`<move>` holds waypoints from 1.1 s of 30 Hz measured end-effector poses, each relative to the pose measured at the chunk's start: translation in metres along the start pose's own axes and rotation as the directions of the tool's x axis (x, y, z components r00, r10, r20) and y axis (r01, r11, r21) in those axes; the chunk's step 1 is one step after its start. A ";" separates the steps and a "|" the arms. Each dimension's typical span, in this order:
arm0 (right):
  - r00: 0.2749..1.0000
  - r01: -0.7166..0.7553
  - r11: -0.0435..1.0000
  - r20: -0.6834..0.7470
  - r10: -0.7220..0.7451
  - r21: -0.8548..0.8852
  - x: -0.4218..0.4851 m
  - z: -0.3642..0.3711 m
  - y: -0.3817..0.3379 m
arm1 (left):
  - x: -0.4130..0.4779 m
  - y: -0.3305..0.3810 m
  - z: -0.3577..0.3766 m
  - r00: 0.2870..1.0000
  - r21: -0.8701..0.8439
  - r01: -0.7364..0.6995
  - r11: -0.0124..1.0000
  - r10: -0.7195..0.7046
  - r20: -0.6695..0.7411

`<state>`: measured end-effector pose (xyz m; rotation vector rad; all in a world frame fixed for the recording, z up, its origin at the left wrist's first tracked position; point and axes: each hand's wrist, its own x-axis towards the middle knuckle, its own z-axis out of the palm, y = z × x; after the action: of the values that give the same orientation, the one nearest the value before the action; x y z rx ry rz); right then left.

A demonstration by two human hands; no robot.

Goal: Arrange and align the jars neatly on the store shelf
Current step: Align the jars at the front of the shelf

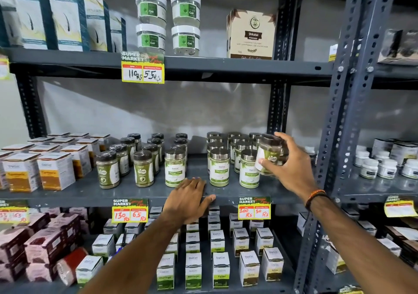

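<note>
On the middle shelf [140, 195] stand two groups of jars. Dark-lidded jars of green powder [142, 169] fill the centre left in rows. Silver-lidded jars with green and white labels [219, 167] stand centre right, and one more silver-lidded jar [174, 168] is apart in the gap between the groups. My right hand [291, 167] grips a dark-lidded jar [268, 154], tilted and lifted at the right end of the silver-lidded group. My left hand [192, 198] lies flat on the shelf's front edge, fingers spread, holding nothing.
White and orange boxes [55, 171] stand at the shelf's left. A perforated grey upright [334, 135] rises right of my right hand. Small white jars [384, 167] fill the neighbouring rack. Aloe gel jars [167, 22] sit on the top shelf, small boxes [217, 246] below.
</note>
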<state>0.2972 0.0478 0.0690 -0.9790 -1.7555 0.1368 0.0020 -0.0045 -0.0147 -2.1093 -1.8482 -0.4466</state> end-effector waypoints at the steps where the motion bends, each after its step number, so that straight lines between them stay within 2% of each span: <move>1: 1.000 0.014 0.999 0.022 -0.015 0.031 0.001 0.003 -0.013 | -0.002 -0.001 -0.010 1.000 -0.006 -0.001 1.000 0.000 -0.027; 7: 0.984 0.076 0.984 0.145 -0.100 0.162 0.011 0.047 -0.094 | -0.018 -0.038 -0.074 0.982 0.072 0.005 0.997 0.009 -0.191; 15: 0.951 0.100 0.963 0.261 -0.167 0.251 -0.009 0.154 -0.163 | -0.088 -0.152 -0.120 0.950 0.158 0.171 0.973 -0.120 -0.288; 20: 0.940 0.062 0.958 0.307 -0.150 0.279 -0.021 0.210 -0.174 | -0.129 -0.215 -0.110 0.937 0.146 0.285 0.947 -0.244 -0.250; 24: 0.940 0.019 0.966 0.325 -0.105 0.256 -0.027 0.235 -0.169 | -0.140 -0.235 -0.091 0.933 0.125 0.339 0.933 -0.315 -0.175; 33: 0.951 0.007 0.980 0.302 -0.069 0.200 -0.032 0.264 -0.148 | -0.122 -0.263 -0.039 0.936 0.030 0.352 0.935 -0.352 -0.017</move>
<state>0.0001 0.0229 0.0110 -0.8100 -1.9995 0.4515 -0.2754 -0.0969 -0.0248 -1.7484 -2.2186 -0.5023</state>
